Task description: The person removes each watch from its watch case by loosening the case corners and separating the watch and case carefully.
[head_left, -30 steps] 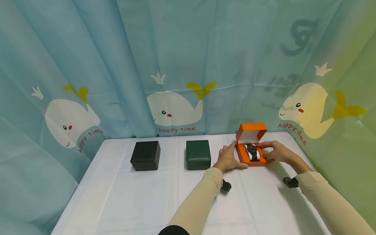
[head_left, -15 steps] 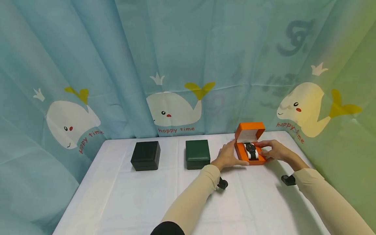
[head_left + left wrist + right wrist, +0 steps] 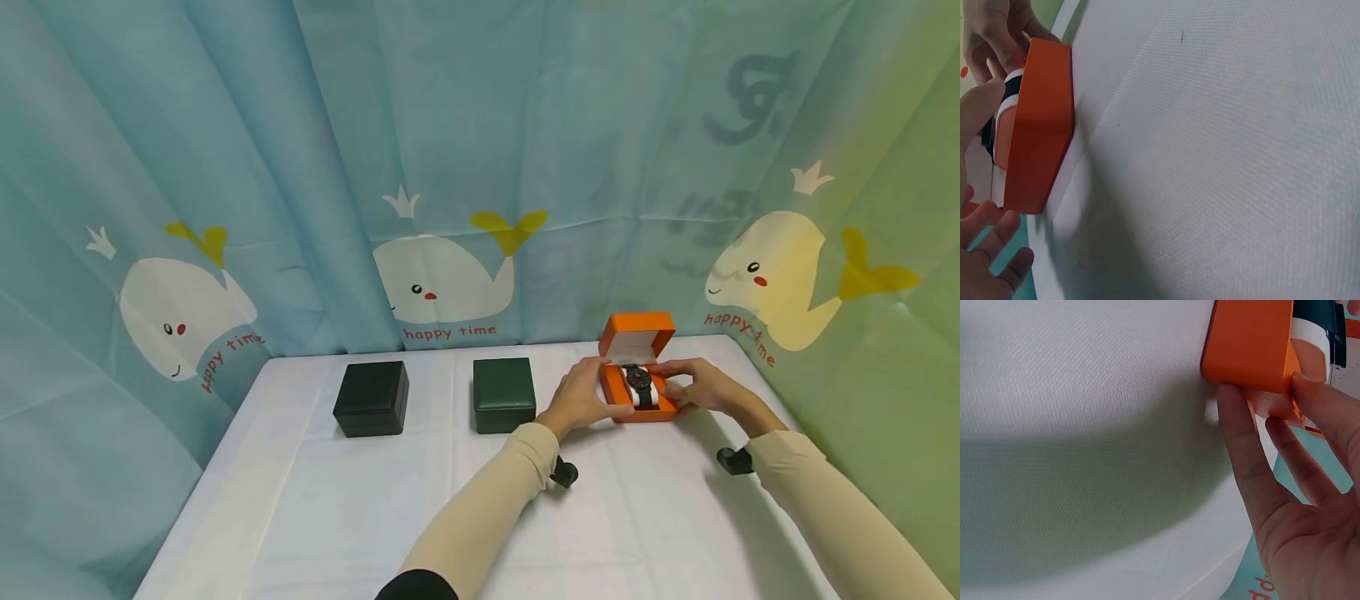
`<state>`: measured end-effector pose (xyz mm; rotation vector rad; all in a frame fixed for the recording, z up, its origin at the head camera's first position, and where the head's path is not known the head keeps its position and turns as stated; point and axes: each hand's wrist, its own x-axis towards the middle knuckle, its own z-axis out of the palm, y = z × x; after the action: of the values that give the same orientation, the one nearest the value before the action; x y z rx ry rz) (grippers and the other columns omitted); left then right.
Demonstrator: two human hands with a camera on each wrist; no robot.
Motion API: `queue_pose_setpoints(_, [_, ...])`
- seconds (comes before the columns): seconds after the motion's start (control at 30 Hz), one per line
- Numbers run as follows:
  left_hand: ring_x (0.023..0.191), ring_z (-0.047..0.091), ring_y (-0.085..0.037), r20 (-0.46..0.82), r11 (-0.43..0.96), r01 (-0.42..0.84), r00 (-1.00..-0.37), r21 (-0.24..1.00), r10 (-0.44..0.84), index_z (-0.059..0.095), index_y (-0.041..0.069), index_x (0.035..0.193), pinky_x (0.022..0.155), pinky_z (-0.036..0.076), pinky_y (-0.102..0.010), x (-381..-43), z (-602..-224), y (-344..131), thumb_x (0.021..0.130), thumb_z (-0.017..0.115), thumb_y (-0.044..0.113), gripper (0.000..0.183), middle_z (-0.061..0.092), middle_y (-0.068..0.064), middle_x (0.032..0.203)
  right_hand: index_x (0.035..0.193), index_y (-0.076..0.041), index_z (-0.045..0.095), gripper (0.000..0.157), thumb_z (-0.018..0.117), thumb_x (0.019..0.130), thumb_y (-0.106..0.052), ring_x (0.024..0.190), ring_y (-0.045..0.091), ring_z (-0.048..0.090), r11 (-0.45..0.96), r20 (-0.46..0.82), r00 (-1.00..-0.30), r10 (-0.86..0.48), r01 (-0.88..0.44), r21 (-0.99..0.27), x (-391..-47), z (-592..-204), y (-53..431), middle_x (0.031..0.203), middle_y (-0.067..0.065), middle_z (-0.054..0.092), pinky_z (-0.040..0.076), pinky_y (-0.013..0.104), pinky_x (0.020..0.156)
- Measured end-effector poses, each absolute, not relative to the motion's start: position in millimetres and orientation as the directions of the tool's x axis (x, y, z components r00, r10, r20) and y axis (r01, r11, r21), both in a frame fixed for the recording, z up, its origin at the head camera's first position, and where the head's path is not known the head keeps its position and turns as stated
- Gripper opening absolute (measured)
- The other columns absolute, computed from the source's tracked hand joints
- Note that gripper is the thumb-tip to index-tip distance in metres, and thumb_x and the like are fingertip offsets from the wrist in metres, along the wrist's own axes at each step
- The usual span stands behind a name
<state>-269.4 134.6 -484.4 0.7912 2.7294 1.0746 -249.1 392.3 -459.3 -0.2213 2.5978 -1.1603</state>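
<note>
From my head I see what neither wrist camera takes in whole: the orange watch box [image 3: 1044, 122] stands at the far right of the white tablecloth [image 3: 352, 525], its lid [image 3: 638, 322] raised, with a closed green box [image 3: 504, 395] to its left and a closed black box [image 3: 372, 398] beyond that. The left wrist view adds the box's plain front wall; the right wrist view shows the side wall that the head view mostly hides behind my fingers.

My left hand [image 3: 577, 398] spans the box's left side, thumb at the front corner, fingers towards the hinge, fanned apart rather than curled. My right hand [image 3: 705, 387] comes in from the other side with its fingers fairly straight and spread, one tip on the rim, another against the lower corner; I pinch nothing between them. Both wrists angle inward, cuffs on the pale sleeves [image 3: 472, 500] just behind.

The box is smooth and matt with rounded corners, its lid lined in white. Inside, the dark watch [image 3: 639, 379] wraps a white cushion [image 3: 1311, 351] with a pinkish-tan end. The cloth has a fine woven grain, lightly creased.
</note>
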Motion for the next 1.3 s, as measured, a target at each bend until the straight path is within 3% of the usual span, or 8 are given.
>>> queue_pose_setpoints(0.5, [0.124,0.055,-0.014,0.170,0.654,0.575,-0.800,0.492,0.575,0.059,0.017,0.143,0.108,0.043,-0.030,-274.3,-478.1,146.7,0.089,0.077,0.052,0.067,0.059,0.003,0.140,0.145,0.006,0.053,0.051,0.069,0.097,-0.005,0.107,0.036,0.062,0.676,-0.183,-0.952,-0.245,-0.033,-0.736,-249.4,-454.3,393.3,0.141,0.038,0.050,0.061,0.037,0.076])
queue_pose_setpoints(0.8, [0.118,0.057,-0.010,0.154,0.687,0.588,-0.796,0.426,0.586,0.063,0.018,0.139,0.101,0.046,-0.026,-276.7,-484.6,153.6,0.091,0.075,0.052,0.061,0.063,0.006,0.135,0.144,0.006,0.055,0.050,0.069,0.097,-0.006,0.113,0.040,0.058,0.684,-0.154,-0.954,-0.256,-0.067,-0.726,-246.5,-458.7,395.8,0.140,0.036,0.052,0.061,0.035,0.074])
queue_pose_setpoints(1.07, [0.107,0.058,-0.008,0.180,0.677,0.567,-0.812,0.469,0.556,0.065,0.017,0.135,0.092,0.047,-0.021,-277.7,-486.4,158.4,0.087,0.080,0.048,0.059,0.067,0.005,0.125,0.142,0.008,0.054,0.049,0.069,0.097,-0.005,0.106,0.036,0.062,0.678,-0.150,-0.955,-0.257,-0.068,-0.732,-244.9,-459.0,395.0,0.138,0.038,0.052,0.061,0.037,0.073])
queue_pose_setpoints(1.3, [0.109,0.055,-0.011,0.103,0.674,0.459,-0.861,0.579,0.497,0.063,0.022,0.132,0.096,0.047,-0.024,-278.6,-487.6,158.2,0.082,0.085,0.046,0.059,0.064,0.005,0.122,0.140,0.007,0.058,0.048,0.071,0.096,-0.006,0.110,0.039,0.058,0.704,-0.125,-0.957,-0.262,-0.101,-0.703,-247.9,-461.5,393.3,0.135,0.035,0.057,0.058,0.032,0.074])
